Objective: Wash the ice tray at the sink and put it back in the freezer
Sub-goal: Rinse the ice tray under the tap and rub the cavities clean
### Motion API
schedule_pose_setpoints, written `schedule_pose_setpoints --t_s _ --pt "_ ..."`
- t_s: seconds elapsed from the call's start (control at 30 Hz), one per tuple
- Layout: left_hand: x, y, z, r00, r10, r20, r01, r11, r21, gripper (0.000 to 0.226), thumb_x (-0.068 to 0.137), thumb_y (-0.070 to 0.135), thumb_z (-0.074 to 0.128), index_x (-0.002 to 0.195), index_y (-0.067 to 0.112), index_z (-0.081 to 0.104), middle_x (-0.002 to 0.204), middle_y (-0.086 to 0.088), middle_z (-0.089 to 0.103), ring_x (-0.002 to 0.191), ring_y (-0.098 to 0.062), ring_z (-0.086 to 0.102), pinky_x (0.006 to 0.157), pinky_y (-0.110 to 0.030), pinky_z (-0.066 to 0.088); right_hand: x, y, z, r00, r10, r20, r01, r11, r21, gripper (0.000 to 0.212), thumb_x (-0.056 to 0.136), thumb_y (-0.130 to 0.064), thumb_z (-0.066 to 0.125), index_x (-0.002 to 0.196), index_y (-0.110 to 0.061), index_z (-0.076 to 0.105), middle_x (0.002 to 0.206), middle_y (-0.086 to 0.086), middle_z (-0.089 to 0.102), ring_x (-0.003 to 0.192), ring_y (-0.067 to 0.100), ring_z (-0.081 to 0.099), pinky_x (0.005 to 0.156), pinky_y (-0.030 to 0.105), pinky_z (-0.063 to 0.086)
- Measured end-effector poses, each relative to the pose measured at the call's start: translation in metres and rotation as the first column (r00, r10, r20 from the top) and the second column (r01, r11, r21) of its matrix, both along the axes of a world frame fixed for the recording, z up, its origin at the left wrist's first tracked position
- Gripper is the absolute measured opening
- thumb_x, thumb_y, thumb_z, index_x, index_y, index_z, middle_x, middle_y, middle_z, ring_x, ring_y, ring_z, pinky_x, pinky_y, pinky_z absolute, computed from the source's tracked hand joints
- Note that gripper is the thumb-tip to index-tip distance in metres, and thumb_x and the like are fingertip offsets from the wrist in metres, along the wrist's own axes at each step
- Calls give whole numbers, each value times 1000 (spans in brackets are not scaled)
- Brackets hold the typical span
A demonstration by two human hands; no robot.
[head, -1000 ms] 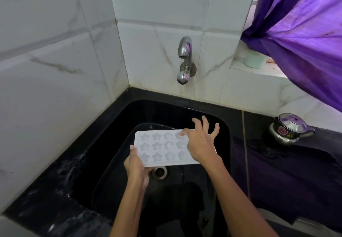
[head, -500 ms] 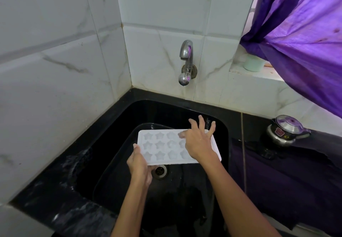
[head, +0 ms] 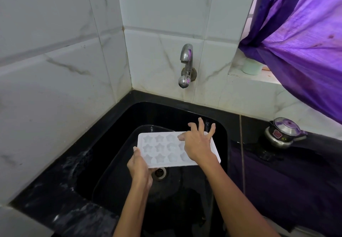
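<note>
The washing step looks under way, judging by the ice tray (head: 166,149) held cavities-up over the sink (head: 129,118), just above the drain (head: 159,173). The left hand (head: 139,166) grips the tray's near-left corner. The right hand (head: 197,144) lies on its right half, fingers spread. No water runs from the tap (head: 186,66) behind the tray, so turning it on probably comes next.
</note>
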State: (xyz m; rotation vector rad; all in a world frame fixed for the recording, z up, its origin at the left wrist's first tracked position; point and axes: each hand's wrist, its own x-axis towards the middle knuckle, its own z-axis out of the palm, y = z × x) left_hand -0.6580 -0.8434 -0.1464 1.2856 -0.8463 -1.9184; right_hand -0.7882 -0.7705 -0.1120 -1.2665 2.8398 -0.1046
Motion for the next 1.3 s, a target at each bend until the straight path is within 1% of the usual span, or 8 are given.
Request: schedule_pose_setpoints --t_s 0.13,0.3,0.53,0.73,0.87,0.93,1.03,1.3 --pt "0 0 0 1000 -4 -5 4 1000 -2 38 101 40 35 89 15 60 93 -10 69 84 -28 67 81 -51 54 1 1 -3 1000 -2 17 2 1000 -1 55 85 5 54 125 -33 60 156 8 19 147 33 -9 108 65 -14" --pt "0 -1 -4 1000 -1 12 1 1000 2 39 101 40 33 90 15 60 91 -9 69 84 -27 67 73 -47 55 -1 4 -4 999 6 39 -6 1000 -11 53 83 7 53 116 -33 66 151 6 27 147 32 -7 107 65 -15" --pt "-3 0 -2 1000 -11 7 11 1000 -3 39 101 41 33 90 15 61 92 -9 70 85 -28 67 76 -49 55 -1 -3 -3 999 17 31 -11 984 -179 47 80 6 56 114 -26 55 147 5 27 147 29 -4 110 62 -13" --pt "-3 4 -1 1000 -7 23 7 1000 3 38 101 40 34 90 15 60 92 -10 70 87 -30 67 77 -50 55 6 -12 -4 994 101 28 -100 994 -43 66 78 11 54 122 -38 61 159 9 9 146 33 -14 108 62 -17" --pt "-2 9 -1 999 2 47 -2 1000 -1 38 101 41 34 86 17 60 89 -10 70 85 -30 67 82 -54 54 10 -12 -5 994 104 31 -103 994 -19 46 84 4 54 110 -31 67 151 7 26 147 33 -8 109 64 -15" --pt "-2 10 -1 999 1 53 -1 1000 -2 38 100 41 35 86 17 60 89 -10 70 84 -29 67 82 -55 54 12 -13 -4 997 82 17 -82 997 2 39 85 2 55 107 -28 68 151 8 26 147 34 -8 108 64 -15" --pt "-2 9 -1 999 4 51 -4 1000 -1 38 101 41 34 87 16 60 91 -11 69 86 -31 67 82 -55 54 16 -16 -3 997 71 11 -71 997 14 39 86 1 55 112 -26 67 156 10 18 147 34 -9 108 64 -14" --pt "0 9 0 998 26 56 -27 1000 0 39 100 41 35 90 14 60 93 -13 69 87 -33 67 81 -55 55 19 -15 -2 996 79 31 -80 997 1 37 88 -1 55 113 -25 67 156 9 20 147 33 -8 109 65 -14"
